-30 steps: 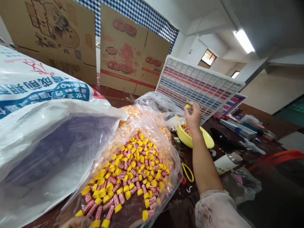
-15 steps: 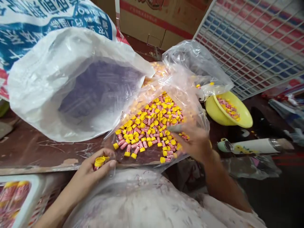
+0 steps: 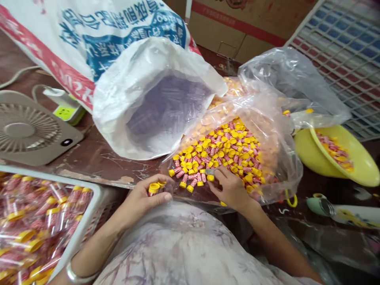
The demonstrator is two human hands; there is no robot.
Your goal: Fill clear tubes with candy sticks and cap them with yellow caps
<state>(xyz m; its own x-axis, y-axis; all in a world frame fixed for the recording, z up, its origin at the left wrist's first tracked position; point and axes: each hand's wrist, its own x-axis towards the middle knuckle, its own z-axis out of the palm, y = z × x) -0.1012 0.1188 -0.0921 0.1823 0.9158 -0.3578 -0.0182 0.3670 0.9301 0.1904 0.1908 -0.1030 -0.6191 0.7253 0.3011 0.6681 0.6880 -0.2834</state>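
Observation:
A pile of small red-and-white patterned bottles with yellow caps (image 3: pixel 225 148) lies in the mouth of a clear plastic bag (image 3: pixel 285 146) on the table. Close to the table's front edge, my left hand (image 3: pixel 152 198) is closed around a few yellow-capped bottles (image 3: pixel 153 189), which seem to be in a clear wrapper. At the near side of the pile my right hand (image 3: pixel 231 188) has its thumb and index finger around a yellow-capped bottle (image 3: pixel 210 178). Something grey covers the tip of that index finger. The other fingers of this hand are curled and partly hidden.
A large white sack (image 3: pixel 118 122) gapes left of the pile. A crate (image 3: pixel 96 198) of wrapped bottles stands at lower left, below a fan (image 3: pixel 32 128). To the right are a yellow bowl (image 3: pixel 308 150), a white flask (image 3: pixel 353 215) and a wire rack (image 3: pixel 353 59).
The view has swung left, bringing the fan and more of the crate into sight. My right hand has moved left along the pile and closed on a bottle. My left hand keeps its hold.

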